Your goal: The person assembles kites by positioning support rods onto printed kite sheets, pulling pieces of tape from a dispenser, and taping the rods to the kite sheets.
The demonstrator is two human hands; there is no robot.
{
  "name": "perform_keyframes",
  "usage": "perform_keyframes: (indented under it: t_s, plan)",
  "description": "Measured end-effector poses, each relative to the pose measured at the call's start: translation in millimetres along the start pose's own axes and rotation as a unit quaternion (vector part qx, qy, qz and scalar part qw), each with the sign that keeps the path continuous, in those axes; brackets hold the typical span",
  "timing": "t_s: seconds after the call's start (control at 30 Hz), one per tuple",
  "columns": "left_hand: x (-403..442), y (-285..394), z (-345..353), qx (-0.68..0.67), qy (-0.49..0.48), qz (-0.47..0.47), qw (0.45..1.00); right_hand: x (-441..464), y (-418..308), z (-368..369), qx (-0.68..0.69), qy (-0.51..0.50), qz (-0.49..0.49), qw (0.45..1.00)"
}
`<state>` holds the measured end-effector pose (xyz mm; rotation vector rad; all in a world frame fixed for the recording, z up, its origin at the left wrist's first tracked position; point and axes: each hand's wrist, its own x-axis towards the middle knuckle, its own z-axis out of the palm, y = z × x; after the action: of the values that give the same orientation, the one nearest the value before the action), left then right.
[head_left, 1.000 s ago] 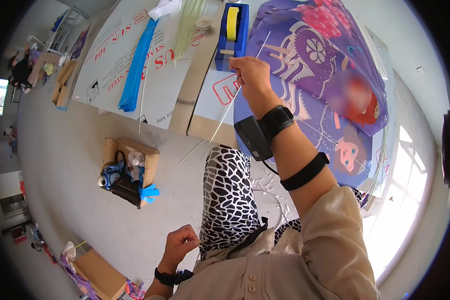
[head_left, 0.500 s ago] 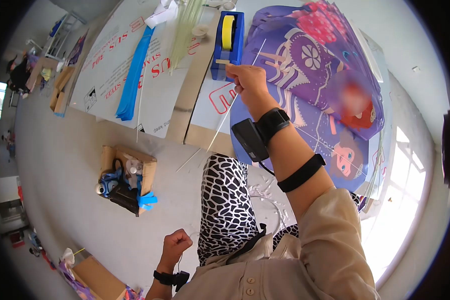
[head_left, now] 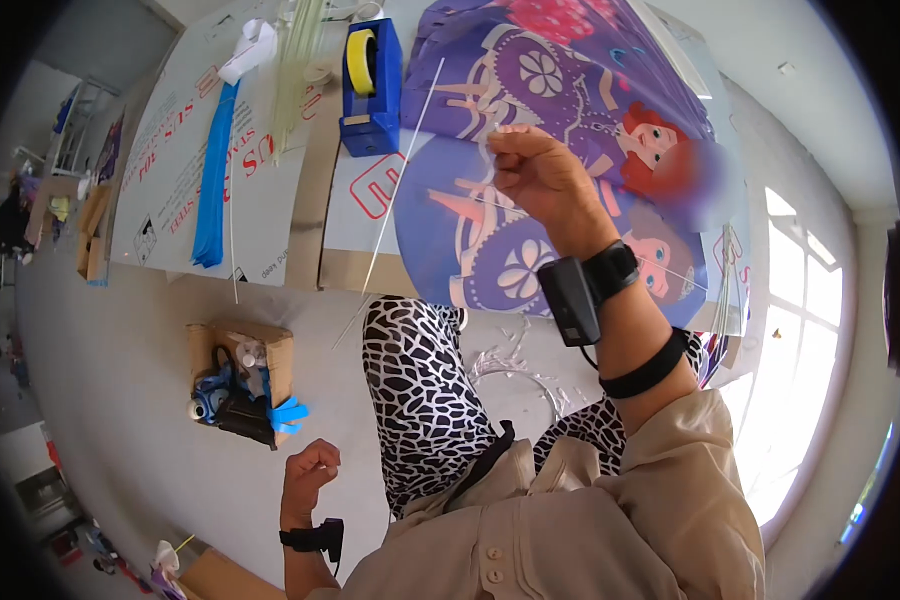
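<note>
My right hand (head_left: 542,172) is over the purple printed sheets (head_left: 570,95), thumb and fingertips pinched together. A small clear strip of tape (head_left: 491,140) shows pale at the fingertips. Left of that hand stands a blue tape dispenser (head_left: 374,130) with a yellow core (head_left: 361,62). Between the two, a thin white rod (head_left: 398,190) lies slanted across the sheets and past the table's near edge. Well below the table, my left hand (head_left: 310,474) hangs at my side with its fingers curled; nothing shows in it.
Blue strips (head_left: 213,185) and a bundle of pale clear strips (head_left: 298,75) lie on the table's white printed covering (head_left: 165,160). A cardboard box (head_left: 282,358) of odds and ends stands on the floor. Pale scraps (head_left: 505,357) lie under the table edge.
My right hand has left the tape dispenser and moved right over the printed sheets, a bit of tape at its fingertips. My left hand stays low and curled. The view has shifted.
</note>
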<state>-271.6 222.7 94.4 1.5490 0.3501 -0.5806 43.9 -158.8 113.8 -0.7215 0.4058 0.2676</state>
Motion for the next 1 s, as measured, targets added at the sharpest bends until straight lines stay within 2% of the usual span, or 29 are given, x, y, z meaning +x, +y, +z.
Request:
perform_keyframes:
  t_s: [0.13, 0.23, 0.37, 0.4, 0.43, 0.5, 0.53, 0.6, 0.67, 0.73, 0.83, 0.87, 0.93, 1.0]
  plan:
    - [37, 49, 6, 0.024, -0.093, 0.024, 0.995, -84, -67, -89, 0.088, 0.009, -0.027, 0.996]
    - [64, 94, 24, 0.137, -0.137, 0.043, 0.98, -149, -92, -152, 0.111, 0.055, -0.07, 0.99]
    - [93, 140, 55, 0.224, -0.189, 0.076, 0.953, -220, -91, -217, 0.116, 0.061, -0.144, 0.981]
    - [100, 149, 62, 0.249, -0.203, 0.093, 0.942, -235, -88, -221, 0.121, 0.104, -0.16, 0.974]
    - [106, 156, 68, 0.256, -0.22, 0.093, 0.937, -247, -83, -236, 0.124, 0.102, -0.165, 0.973]
    - [116, 164, 82, 0.284, -0.196, 0.103, 0.933, -261, -74, -263, 0.126, 0.096, -0.159, 0.975]
    - [119, 170, 91, 0.29, -0.207, 0.102, 0.929, -266, -71, -270, 0.111, 0.12, -0.158, 0.974]
    - [129, 181, 108, 0.279, -0.152, 0.093, 0.944, -267, -65, -287, 0.076, 0.18, -0.15, 0.969]
    - [146, 190, 116, 0.292, -0.163, 0.103, 0.937, -262, -67, -283, 0.003, 0.247, -0.171, 0.954]
    - [162, 199, 123, 0.297, -0.135, 0.104, 0.94, -249, -70, -292, -0.082, 0.285, -0.196, 0.935]
    - [189, 210, 131, 0.318, -0.128, 0.116, 0.932, -227, -74, -284, -0.238, 0.366, -0.256, 0.863]
    - [198, 213, 133, 0.333, -0.114, 0.124, 0.928, -218, -72, -288, -0.237, 0.369, -0.254, 0.862]
    - [215, 219, 138, 0.343, -0.109, 0.13, 0.924, -202, -69, -293, -0.281, 0.41, -0.311, 0.81]
    - [231, 223, 144, 0.328, -0.074, 0.151, 0.929, -192, -67, -299, -0.295, 0.432, -0.296, 0.799]
